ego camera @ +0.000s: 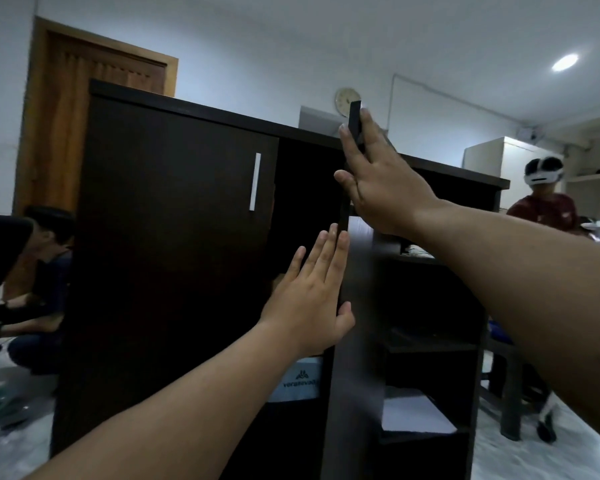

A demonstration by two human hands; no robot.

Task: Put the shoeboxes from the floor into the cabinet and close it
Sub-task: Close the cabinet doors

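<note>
A dark brown cabinet (174,237) fills the middle of the head view. Its left door with a white handle (255,181) is shut. The right door (355,306) stands partly open, edge-on to me. My left hand (312,299) lies flat with straight fingers against the lower part of that door's edge. My right hand (378,181) is higher up, fingers straight on the door's upper edge, thumb on the near side. Inside the gap a light blue shoebox (297,382) with a logo shows on a lower shelf.
Open shelves (426,344) with white papers (413,415) sit on the cabinet's right side. A person crouches at the left (45,289) by items on the floor. Another person with a white headset (544,202) stands at the right near a stool (510,386). A wooden door (70,98) is behind.
</note>
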